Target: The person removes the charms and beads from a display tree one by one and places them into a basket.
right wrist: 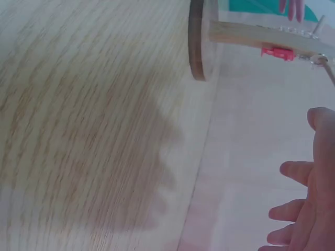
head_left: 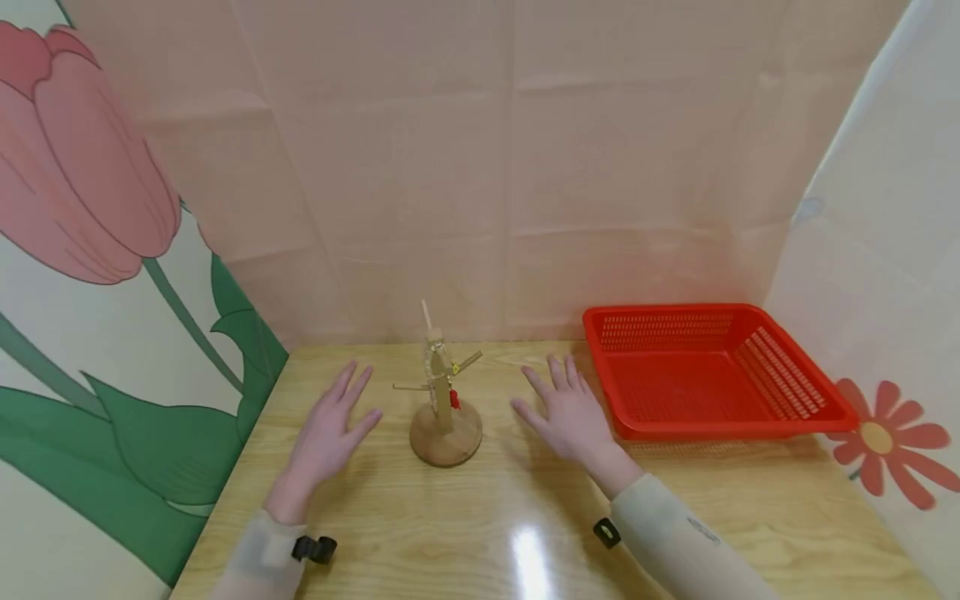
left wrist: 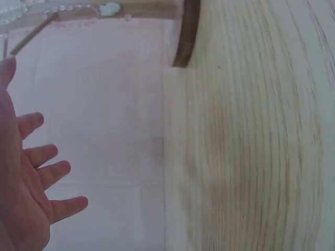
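Note:
A small wooden stand (head_left: 443, 392) with a round base and thin side pegs stands upright on the table. Beaded strings hang from it, one with a red piece (head_left: 454, 399) and one with a yellow piece (head_left: 455, 367). In the left wrist view, a pale green piece (left wrist: 110, 9) shows on a beaded strand. To the left of the stand my left hand (head_left: 327, 433) hovers with fingers spread, holding nothing. My right hand (head_left: 570, 417) is on the other side, fingers spread too, apart from the stand and holding nothing.
A red plastic basket (head_left: 611, 375) with perforated sides sits on the right of the wooden table (head_left: 420, 533). A pinkish cloth (head_left: 420, 167) hangs behind, with flower-printed panels at the left and right. Each wrist carries a small black device (head_left: 315, 549).

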A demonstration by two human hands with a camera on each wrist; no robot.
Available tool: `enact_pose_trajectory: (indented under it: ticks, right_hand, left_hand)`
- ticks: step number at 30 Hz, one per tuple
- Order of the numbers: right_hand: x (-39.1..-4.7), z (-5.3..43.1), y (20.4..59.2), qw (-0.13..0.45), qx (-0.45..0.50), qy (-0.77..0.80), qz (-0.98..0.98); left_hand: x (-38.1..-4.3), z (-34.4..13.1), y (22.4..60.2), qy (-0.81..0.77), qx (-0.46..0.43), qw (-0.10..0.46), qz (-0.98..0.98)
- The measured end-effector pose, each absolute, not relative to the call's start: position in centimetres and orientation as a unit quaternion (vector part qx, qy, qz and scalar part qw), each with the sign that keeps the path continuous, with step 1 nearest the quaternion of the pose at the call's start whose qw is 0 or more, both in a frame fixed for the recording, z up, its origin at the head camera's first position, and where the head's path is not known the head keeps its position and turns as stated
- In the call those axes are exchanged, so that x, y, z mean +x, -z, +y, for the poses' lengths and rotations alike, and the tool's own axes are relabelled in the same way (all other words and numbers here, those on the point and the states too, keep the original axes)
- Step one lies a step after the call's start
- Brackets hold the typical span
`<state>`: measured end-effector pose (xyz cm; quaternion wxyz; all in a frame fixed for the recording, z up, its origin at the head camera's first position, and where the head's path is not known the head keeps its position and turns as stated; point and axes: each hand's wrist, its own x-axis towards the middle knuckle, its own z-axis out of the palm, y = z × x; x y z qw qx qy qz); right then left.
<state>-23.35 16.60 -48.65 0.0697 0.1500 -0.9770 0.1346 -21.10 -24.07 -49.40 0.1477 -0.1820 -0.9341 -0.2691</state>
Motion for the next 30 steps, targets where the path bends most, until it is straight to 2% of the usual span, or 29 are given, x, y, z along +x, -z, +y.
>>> enact_pose_trajectory:
  ticks: [9,20,26,30]
  right_hand:
    - [-23.0,16.0,48.1,0.074,0.136,-0.184,-0.971]
    - [-22.9,15.2,48.6,0.108,0.12,-0.308,-0.938]
    - [-23.0,14.9,48.8,0.135,0.124,-0.358,-0.915]
    - [-23.0,14.6,48.7,0.155,0.134,-0.391,-0.897]
  left_hand:
    - [-20.6,-23.2,49.0,0.361,-0.165,0.205,-0.895]
    - [-20.8,-19.9,47.3,0.466,-0.181,0.327,-0.802]
    - [-21.0,-18.5,46.9,0.496,-0.171,0.353,-0.775]
    - [-21.1,-17.8,46.6,0.523,-0.147,0.346,-0.765]
